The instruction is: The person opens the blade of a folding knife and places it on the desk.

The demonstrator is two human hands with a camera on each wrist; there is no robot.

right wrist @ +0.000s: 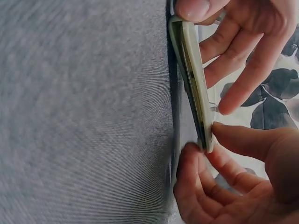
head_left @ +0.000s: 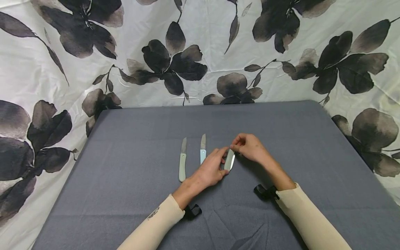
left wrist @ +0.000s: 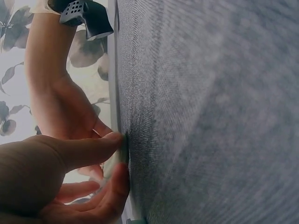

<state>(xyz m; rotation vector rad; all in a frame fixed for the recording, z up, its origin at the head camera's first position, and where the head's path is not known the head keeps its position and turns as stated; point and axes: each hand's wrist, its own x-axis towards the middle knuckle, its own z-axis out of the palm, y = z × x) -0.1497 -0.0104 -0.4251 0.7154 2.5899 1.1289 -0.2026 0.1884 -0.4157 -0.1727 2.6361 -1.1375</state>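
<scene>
A folding knife with a pale green handle is held between both hands just above the grey cloth. Its blade lies folded along the handle, a shiny edge showing on the right side. My left hand grips it, thumb at the near end and fingers along the left side. At the far end, my right hand pinches the handle between thumb and fingertips. In the right wrist view, the handle's slot faces the camera. Left of my hands lie two unfolded knives, one sage green, one light blue and partly hidden by my left hand.
A grey cloth covers the table, with creases near the front edge. Behind it hangs a white floral curtain. Dark wrist devices sit beneath both sleeves.
</scene>
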